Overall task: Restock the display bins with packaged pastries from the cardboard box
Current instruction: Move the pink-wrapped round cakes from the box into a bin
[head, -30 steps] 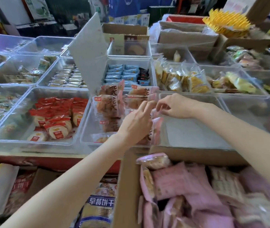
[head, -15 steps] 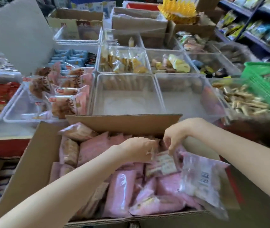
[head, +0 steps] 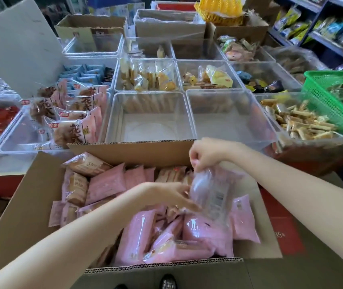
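In the head view, the right hand pinches the top edge of a clear-and-pink crinkly plastic pastry packet, which hangs above the open brown cardboard box full of pink packets. The left hand, fingers fairly straight, reaches in beside that dangling packet; whether it has hold of anything I cannot tell. The grip on the packet is only a fingertip pinch on a slick seam, so a quick swing toward the bins could let it slip and drop back into the box. The empty clear plastic bin just behind the box's far flap looks like the nearest target, and the raised flap could snag the packet. Compared with half a second ago, the packet has shifted from the box's right side toward its middle, and the left hand has opened out next to it.
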Demonstrator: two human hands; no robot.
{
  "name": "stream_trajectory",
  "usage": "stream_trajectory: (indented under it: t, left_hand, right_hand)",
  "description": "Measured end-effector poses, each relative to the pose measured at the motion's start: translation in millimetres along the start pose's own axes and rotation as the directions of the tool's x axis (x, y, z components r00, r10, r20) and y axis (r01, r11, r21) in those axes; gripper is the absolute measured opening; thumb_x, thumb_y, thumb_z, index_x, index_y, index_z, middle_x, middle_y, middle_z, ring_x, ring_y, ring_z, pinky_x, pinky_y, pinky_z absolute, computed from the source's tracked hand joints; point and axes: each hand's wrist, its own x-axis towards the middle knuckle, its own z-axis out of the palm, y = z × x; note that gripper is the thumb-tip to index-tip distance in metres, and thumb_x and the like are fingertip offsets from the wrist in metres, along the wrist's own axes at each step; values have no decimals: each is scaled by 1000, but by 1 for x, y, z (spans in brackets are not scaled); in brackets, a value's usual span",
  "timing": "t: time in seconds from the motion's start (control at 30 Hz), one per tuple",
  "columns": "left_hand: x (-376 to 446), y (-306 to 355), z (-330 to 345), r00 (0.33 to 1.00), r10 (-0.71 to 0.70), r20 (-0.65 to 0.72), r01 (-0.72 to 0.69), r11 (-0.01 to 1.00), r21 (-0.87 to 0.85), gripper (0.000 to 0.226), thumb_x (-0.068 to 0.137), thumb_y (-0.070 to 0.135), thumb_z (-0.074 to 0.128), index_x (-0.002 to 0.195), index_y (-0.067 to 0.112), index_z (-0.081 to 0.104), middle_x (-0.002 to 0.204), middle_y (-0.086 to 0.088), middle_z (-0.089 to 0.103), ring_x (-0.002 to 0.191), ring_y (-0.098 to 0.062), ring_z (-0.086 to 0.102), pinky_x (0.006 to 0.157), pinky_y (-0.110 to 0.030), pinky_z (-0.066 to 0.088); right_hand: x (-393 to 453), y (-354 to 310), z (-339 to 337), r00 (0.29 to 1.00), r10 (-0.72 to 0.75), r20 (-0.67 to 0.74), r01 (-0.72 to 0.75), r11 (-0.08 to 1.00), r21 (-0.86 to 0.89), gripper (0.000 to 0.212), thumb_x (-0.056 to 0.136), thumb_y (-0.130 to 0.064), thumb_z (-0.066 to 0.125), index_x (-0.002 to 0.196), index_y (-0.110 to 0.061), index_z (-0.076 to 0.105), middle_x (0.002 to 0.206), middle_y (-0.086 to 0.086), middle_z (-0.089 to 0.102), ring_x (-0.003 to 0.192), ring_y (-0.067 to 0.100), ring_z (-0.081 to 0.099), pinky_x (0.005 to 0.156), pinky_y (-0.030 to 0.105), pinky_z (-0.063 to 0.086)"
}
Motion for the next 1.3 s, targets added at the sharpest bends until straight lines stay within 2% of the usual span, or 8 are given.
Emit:
stream_trajectory:
  t: [0.17,0.3,0.4,0.5,0.6,0.77,1.07,1.3]
  left_hand:
    - [-50,-47,-67,1000,16,-5,-13,518,-855,99,62,60,73,131,-5,44,135,-29,44,123,-45,45,97,-45,42]
    - [-104,-53,-98,986,161,-39,-71,195,-978,74,63,44,78,118,8,44,137,-30,41,115,-50,51,84,-49,53]
    - [-135,-52,-116,961,96,-259,-256,-39,-966,23,89,18,52,88,-5,55,107,-41,54,108,-50,54,83,-23,53]
    - [-163,-47,-136,698,-142,-702,-627,352,-695,21,92,29,49,85,17,65,77,-3,59,58,-15,62,53,-26,52]
    - [-186,-61,-154,479,-64,-875,-677,608,-415,20,87,10,56,103,23,58,88,2,62,49,-5,60,45,-18,49]
    - [-215,-91,-192,426,-9,-905,-746,562,-357,44,82,0,59,118,24,50,93,-2,65,63,-5,66,56,-16,52]
    - [-241,-173,-285,470,-93,-878,-616,678,-401,47,79,5,67,118,25,47,111,-3,58,82,-11,58,73,-27,47]
    - [-257,-225,-361,353,-95,-931,-554,781,-289,57,77,1,70,125,19,47,110,-4,58,89,-19,58,73,-30,52]
  right_hand:
    - [2,-31,-48,839,-109,-533,291,918,270,11,86,-13,65,95,-12,69,81,-2,64,70,3,58,67,18,45]
    - [7,-71,-76,606,-23,-795,546,739,395,10,91,-10,59,97,-10,67,84,-1,68,71,9,68,60,28,58]
    - [18,-103,-93,636,4,-772,623,588,516,10,94,-11,54,100,-11,61,91,10,67,82,27,68,68,39,58]
    - [38,-127,-99,797,40,-602,563,310,766,9,94,-21,55,100,-15,55,103,12,64,97,26,62,85,39,52]
    - [67,-142,-95,889,56,-454,402,379,834,41,85,-33,66,116,-15,47,116,8,57,107,21,55,90,39,46]
    - [103,-178,-83,956,-171,-238,285,349,893,60,82,-13,70,133,-10,39,110,8,60,101,22,61,88,39,52]
    - [206,-261,-86,944,32,-327,273,478,835,93,70,-12,80,144,-24,25,126,12,55,115,25,55,99,49,46]
    - [263,-323,-94,815,129,-564,370,634,680,91,81,-10,72,146,-34,13,128,12,50,106,20,56,92,32,47]
